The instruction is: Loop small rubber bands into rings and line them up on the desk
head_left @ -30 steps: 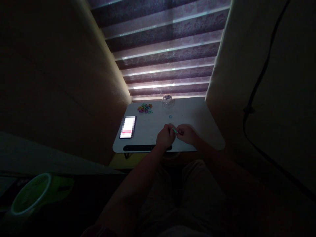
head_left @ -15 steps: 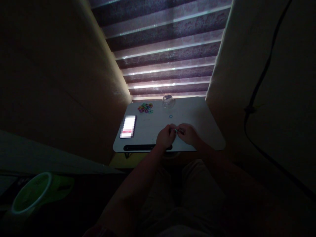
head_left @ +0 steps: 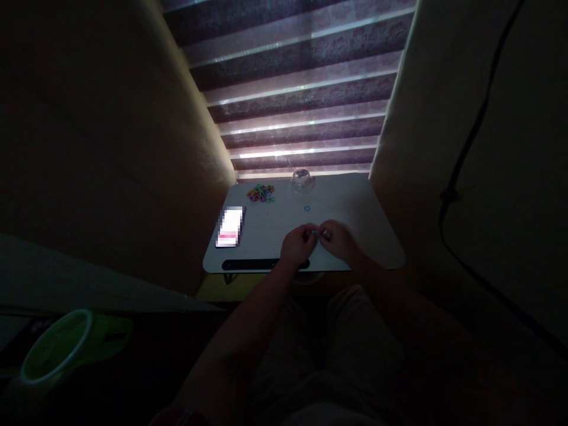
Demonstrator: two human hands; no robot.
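Over the front half of the white table (head_left: 266, 236), my left hand (head_left: 300, 244) and my right hand (head_left: 337, 239) meet with fingertips nearly touching. Both are closed in a pinch. A pale green bit of what looks like a small hair tie (head_left: 314, 232) shows between the fingertips; most of it is hidden by the fingers. Just beyond the hands lies a single light blue ring-shaped hair tie (head_left: 307, 208). Farther back on the left is a loose pile of colourful hair ties (head_left: 261, 193). A clear, round plastic container (head_left: 302, 181) stands at the back edge.
A lit phone (head_left: 231, 227) lies at the table's left side. A dark slot (head_left: 248, 265) runs along the front edge. Striped blinds (head_left: 302, 106) hang behind the table, between two walls. A green bin (head_left: 80, 343) is at lower left, and a dark cable (head_left: 479, 118) hangs on the right.
Both hands stay together in about the same place, with slight finger movement. Less of the pale green bit shows between them now. The other things have not moved.
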